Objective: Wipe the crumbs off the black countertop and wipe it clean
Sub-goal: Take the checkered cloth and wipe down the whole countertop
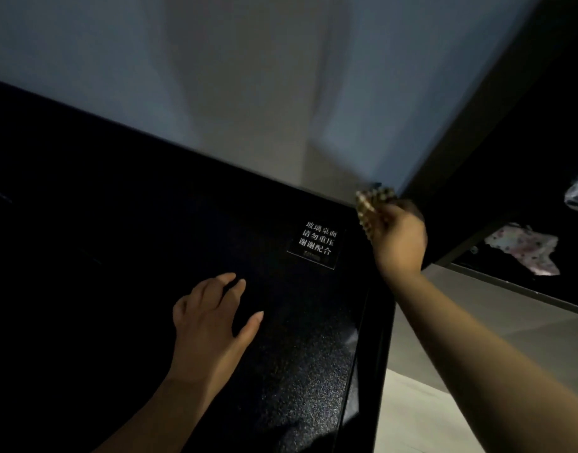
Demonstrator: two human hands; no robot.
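Observation:
The black speckled countertop (pixel 124 250) fills the left and middle of the head view. My left hand (pixel 212 322) rests flat on it with fingers spread and straight, holding nothing. My right hand (pixel 397 237) is at the counter's far right corner and grips a checkered cloth (pixel 371 204), bunched above the fingers. The cloth is blurred. Crumbs cannot be made out on the dark surface.
A small label with white characters (pixel 317 245) sticks to the counter near the right corner. A pale wall (pixel 215 93) runs behind. To the right lie a light floor (pixel 444 403) and a dark shelf with crumpled patterned cloth (pixel 526 250).

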